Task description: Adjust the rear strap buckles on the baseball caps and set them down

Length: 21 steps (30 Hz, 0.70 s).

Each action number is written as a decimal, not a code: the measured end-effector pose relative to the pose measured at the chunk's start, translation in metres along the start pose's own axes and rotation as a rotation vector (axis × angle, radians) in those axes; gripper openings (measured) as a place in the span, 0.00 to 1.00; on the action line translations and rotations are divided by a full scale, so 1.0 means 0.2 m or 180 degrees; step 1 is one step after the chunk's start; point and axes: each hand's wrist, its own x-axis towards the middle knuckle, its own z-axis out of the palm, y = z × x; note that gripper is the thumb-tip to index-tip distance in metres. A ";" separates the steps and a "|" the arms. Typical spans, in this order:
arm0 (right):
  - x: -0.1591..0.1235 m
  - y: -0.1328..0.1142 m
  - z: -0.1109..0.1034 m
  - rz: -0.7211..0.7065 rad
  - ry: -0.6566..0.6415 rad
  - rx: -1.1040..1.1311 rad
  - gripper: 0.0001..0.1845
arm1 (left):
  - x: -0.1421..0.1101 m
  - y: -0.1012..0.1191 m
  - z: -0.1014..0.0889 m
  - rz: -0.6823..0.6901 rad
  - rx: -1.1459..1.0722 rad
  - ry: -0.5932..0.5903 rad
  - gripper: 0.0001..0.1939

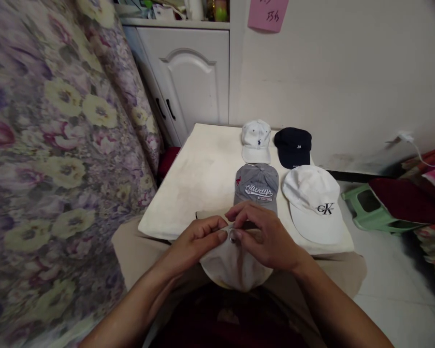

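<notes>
Over my lap, at the near edge of the table, is a pale beige cap [226, 263], its inside partly turned toward me. My left hand [201, 237] pinches the cap's edge on one side. Close beside it, my right hand [263, 234] grips the same edge, thumb and fingers around a small round metal piece [233, 237]. Just beyond my fingers lies a grey cap [256, 183] with white lettering, its brim partly hidden by my right hand. To its right rests a white cap [313, 203] with dark "CK" letters.
Farther back on the cream-covered table [192, 169] are a small white cap [256, 141] and a black cap [293, 146]. A floral curtain [68, 169] hangs at left, a white cabinet [192, 72] stands behind, and a green stool [373, 208] is at right.
</notes>
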 end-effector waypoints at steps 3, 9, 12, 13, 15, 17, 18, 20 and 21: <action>0.00 -0.01 0.00 0.0034 0.0017 0.0072 0.09 | 0.00 0.01 0.00 0.0103 0.0046 -0.0027 0.14; 0.01 -0.03 0.00 0.0095 -0.0078 0.0219 0.09 | -0.02 0.02 -0.01 0.0037 0.0222 -0.0155 0.15; 0.00 -0.03 0.00 0.0088 -0.0074 0.0181 0.10 | -0.02 0.01 -0.01 -0.0025 0.0147 -0.0112 0.15; 0.00 -0.03 0.00 0.0072 -0.0068 0.0161 0.11 | -0.01 0.01 -0.01 -0.0056 0.0108 -0.0104 0.16; 0.00 -0.03 0.00 0.0023 -0.0047 0.0133 0.11 | -0.01 0.00 -0.01 -0.0100 0.0047 -0.0099 0.16; 0.00 -0.03 0.01 -0.0013 -0.0016 0.0118 0.11 | 0.00 0.00 -0.01 -0.0055 0.0030 -0.0070 0.16; 0.00 -0.03 0.02 -0.0020 0.0005 0.0112 0.10 | 0.00 0.00 -0.02 -0.0011 0.0036 -0.0048 0.15; 0.01 -0.02 0.02 0.0001 0.0024 0.0111 0.09 | 0.00 0.00 -0.02 0.0057 0.0062 0.0000 0.15; 0.01 -0.02 0.03 0.0020 0.0024 0.0120 0.09 | 0.00 0.01 -0.02 0.0066 0.0071 0.0022 0.15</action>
